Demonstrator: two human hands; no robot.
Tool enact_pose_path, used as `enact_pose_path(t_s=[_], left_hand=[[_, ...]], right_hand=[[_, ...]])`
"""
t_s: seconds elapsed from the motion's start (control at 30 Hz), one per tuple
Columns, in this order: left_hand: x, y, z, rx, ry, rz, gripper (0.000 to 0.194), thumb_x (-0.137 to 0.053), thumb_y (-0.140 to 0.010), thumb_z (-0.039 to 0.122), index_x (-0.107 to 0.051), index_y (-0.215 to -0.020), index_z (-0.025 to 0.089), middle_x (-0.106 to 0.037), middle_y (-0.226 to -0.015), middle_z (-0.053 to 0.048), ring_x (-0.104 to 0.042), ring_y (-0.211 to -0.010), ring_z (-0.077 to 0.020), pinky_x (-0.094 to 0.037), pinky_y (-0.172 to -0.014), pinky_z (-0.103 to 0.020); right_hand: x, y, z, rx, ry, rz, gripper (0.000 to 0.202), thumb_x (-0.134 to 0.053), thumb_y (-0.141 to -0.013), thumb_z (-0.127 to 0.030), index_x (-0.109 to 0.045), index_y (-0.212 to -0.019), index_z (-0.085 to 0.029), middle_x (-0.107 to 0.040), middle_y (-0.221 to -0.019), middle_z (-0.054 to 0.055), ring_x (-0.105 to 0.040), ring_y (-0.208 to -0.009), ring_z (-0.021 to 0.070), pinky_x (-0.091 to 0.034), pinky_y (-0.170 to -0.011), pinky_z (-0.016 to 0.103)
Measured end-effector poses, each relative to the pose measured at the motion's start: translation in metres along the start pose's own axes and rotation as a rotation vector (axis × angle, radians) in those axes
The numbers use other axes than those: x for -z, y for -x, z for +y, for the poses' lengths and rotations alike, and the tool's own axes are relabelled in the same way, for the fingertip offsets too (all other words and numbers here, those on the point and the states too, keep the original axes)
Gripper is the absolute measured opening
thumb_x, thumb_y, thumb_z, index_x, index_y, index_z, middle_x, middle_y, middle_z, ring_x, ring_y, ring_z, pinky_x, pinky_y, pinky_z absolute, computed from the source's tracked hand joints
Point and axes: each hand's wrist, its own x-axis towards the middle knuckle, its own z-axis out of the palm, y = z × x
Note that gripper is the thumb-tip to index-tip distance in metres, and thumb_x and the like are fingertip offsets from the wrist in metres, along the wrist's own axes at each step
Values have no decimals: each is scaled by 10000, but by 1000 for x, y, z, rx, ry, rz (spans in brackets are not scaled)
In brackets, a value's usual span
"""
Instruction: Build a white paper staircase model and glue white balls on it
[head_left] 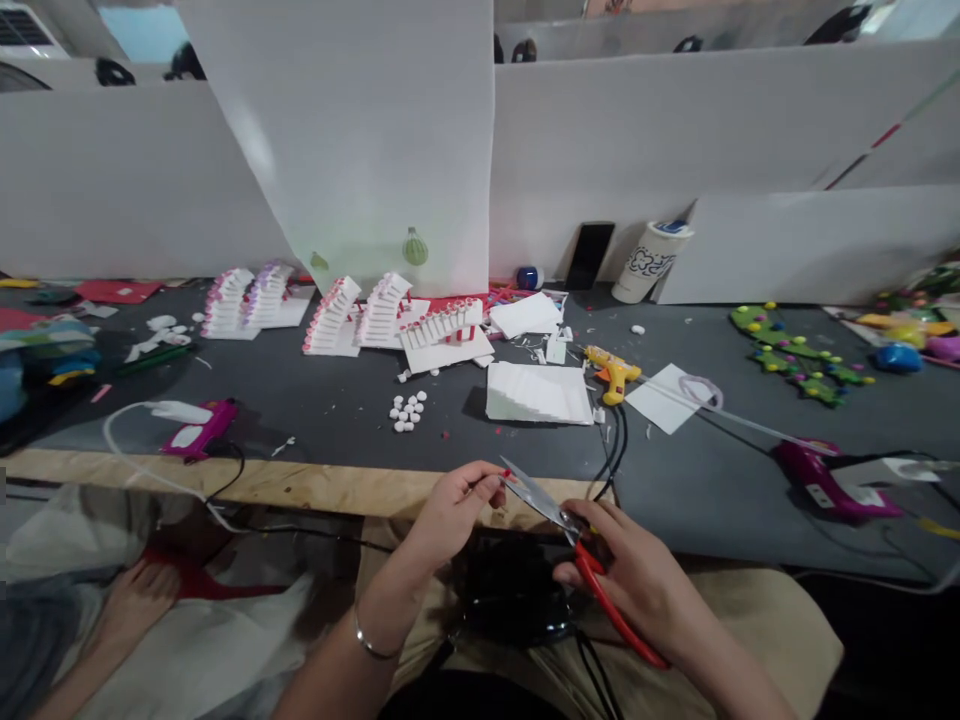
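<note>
My right hand [637,565] is closed around a pair of scissors with red handles [619,615], its blades pointing up and left. Pinched in the fingertips of my left hand [457,505] is a small red piece [507,474], too small to make out in kind. The blade tips meet the red piece just beyond my fingers. Both hands are over the table's front edge. Beyond them are a cluster of small white balls [407,411] and a stack of white cards [538,392].
Stepped white paper models with red and pink tips [330,318] stand along the back. A yellow glue gun [613,374] lies right of the cards. Purple power strips [201,430] with cables sit on both sides. A white tumbler [651,262] stands behind. Another person's hand [146,590] is at lower left.
</note>
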Motion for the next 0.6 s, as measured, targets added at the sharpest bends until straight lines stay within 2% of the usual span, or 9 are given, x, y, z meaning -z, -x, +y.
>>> enact_pose_path(t_s=[0.1, 0.27, 0.4, 0.6], left_hand=[[-1, -2, -1, -8, 10, -32, 293, -585, -853, 428, -672, -809, 152, -605, -661, -12, -542, -655, -136, -445, -687, -262], [-1, -4, -6, 47, 92, -39, 303, -639, -815, 424, -644, -930, 144, -641, -643, -13, -561, -602, -127, -453, -634, -258], [0, -5, -9, 91, 164, -35, 311, -709, -753, 427, -595, -837, 150, -673, -635, -25, -585, -586, -128, -466, -624, -261], [2, -6, -9, 123, 193, -66, 306, -736, -732, 409, -599, -798, 144, -690, -648, -43, -598, -586, -132, -467, -611, -265]], right_hand=[[3, 0, -1, -8, -113, -81, 438, -655, -789, -553, -608, -1077, -226, -672, -948, 64, -626, -807, 217, -495, -729, 314], [4, -3, 3, 24, -382, -276, 449, -530, -877, -590, -593, -1077, -194, -610, -831, 17, -550, -725, 164, -455, -654, 256], [1, -4, 5, 60, -492, -339, 518, -504, -884, -613, -545, -1178, -188, -593, -878, 25, -532, -754, 166, -444, -681, 264], [1, -7, -8, 49, -521, -388, 492, -487, -885, -621, -550, -1122, -195, -597, -925, 37, -537, -807, 186, -448, -735, 286]])
